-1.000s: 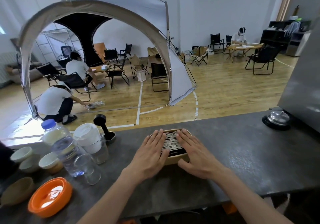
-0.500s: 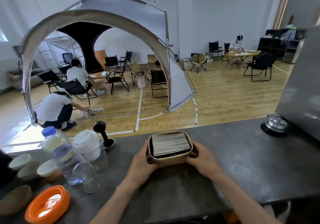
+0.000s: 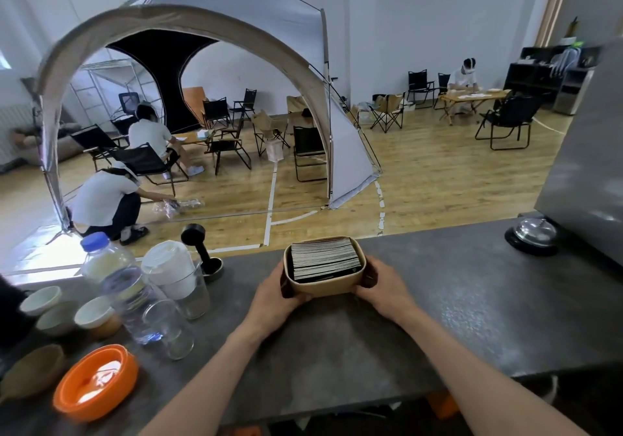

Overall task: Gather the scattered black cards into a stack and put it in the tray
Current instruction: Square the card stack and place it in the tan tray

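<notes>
A tan tray [image 3: 323,286] with rounded corners sits at the middle of the dark counter [image 3: 455,317], tilted toward me. Inside it lies a stack of black cards [image 3: 324,258], their pale edges showing as thin stripes. My left hand [image 3: 276,295] grips the tray's left side and my right hand [image 3: 382,287] grips its right side. The fingers of both hands wrap behind and under the tray, partly hidden. No loose cards show on the counter.
On the counter's left stand a blue-capped bottle [image 3: 104,267], clear glasses [image 3: 175,331], a lidded white cup [image 3: 170,268], a black tamper [image 3: 200,250], small bowls [image 3: 92,316] and an orange lid [image 3: 96,381]. A silver bell [image 3: 532,235] sits far right by a grey panel [image 3: 586,152].
One second ago both palms lay flat on top of the cards in the tray. They have since moved to the tray's sides and gripped it, tilting it up toward me.
</notes>
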